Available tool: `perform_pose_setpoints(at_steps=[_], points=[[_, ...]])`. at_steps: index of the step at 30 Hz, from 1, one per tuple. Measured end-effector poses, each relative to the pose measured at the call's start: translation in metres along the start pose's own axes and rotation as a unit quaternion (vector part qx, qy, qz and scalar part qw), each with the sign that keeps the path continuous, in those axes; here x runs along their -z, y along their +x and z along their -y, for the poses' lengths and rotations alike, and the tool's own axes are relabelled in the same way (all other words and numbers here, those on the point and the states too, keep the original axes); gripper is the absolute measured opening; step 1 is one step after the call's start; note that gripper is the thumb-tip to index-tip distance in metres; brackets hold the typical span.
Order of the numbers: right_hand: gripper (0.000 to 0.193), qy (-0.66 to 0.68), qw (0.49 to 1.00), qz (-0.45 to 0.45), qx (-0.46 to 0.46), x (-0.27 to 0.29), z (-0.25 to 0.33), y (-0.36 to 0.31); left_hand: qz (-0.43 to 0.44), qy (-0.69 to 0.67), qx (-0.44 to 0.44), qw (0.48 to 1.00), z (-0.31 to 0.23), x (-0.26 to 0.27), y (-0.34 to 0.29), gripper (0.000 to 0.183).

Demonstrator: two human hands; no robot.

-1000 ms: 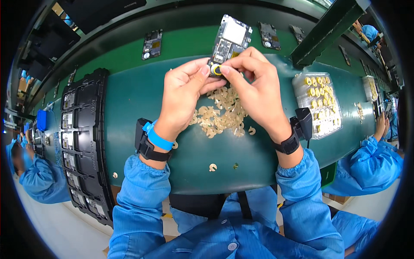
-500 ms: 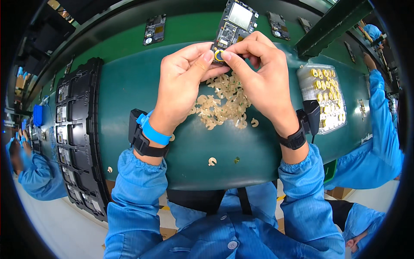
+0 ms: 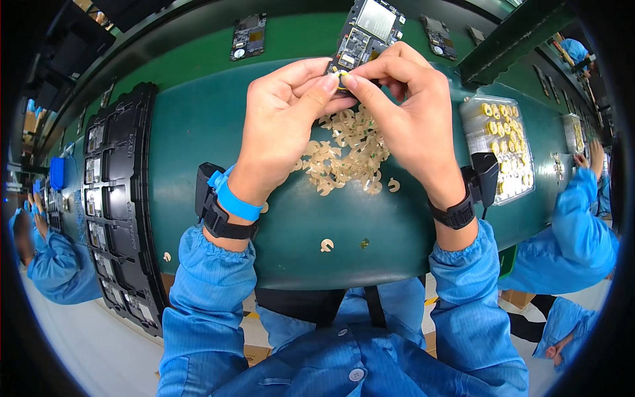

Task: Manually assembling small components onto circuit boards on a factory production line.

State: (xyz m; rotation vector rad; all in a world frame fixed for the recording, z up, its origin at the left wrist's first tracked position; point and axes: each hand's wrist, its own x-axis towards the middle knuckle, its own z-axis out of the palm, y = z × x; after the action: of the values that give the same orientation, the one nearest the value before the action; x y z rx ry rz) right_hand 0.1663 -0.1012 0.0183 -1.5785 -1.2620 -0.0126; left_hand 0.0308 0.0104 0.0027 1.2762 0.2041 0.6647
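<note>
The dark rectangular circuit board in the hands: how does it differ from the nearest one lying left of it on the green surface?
The left hand and right hand are on the held board; no hand touches the lying board. The held board appears bigger, with a bright silver plate; the lying board appears smaller, duller. Both are dark.

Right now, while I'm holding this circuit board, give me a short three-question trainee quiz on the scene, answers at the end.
1. True or false: the left hand and right hand are both at the near end of the black rectangular circuit board.
2. Where is the clear plastic tray of round yellow parts?
A) Left of the left hand
B) Right of the right hand
C) Under the circuit board
3. Fill in: the pile of pale, notched, thin discs lies on a smooth, dark ____ tabletop.

Key: 1 true; 2 B; 3 green.
</note>
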Motion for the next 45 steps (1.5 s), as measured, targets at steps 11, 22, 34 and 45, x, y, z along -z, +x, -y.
perform_pose_setpoints(at_steps=[11,22,34,45], points=[[0.010,-0.001,1.000,-0.014,-0.022,0.0003,0.0028,-0.0003,-0.004,0.029,-0.012,0.999,0.0005,-0.0038,-0.0008,0.028],[0.010,0.012,1.000,-0.017,-0.021,-0.0004,0.0001,0.0001,0.008,0.021,-0.017,1.000,-0.0009,-0.0034,-0.0001,0.027],[0.009,-0.004,1.000,-0.017,-0.003,-0.0011,0.0033,0.0000,0.005,0.010,-0.017,1.000,0.0023,-0.0006,-0.0005,0.024],[0.010,0.032,0.999,-0.021,0.001,-0.0045,-0.0022,-0.0013,-0.051,-0.011,0.002,0.999,0.0039,-0.0002,-0.0009,0.022]])
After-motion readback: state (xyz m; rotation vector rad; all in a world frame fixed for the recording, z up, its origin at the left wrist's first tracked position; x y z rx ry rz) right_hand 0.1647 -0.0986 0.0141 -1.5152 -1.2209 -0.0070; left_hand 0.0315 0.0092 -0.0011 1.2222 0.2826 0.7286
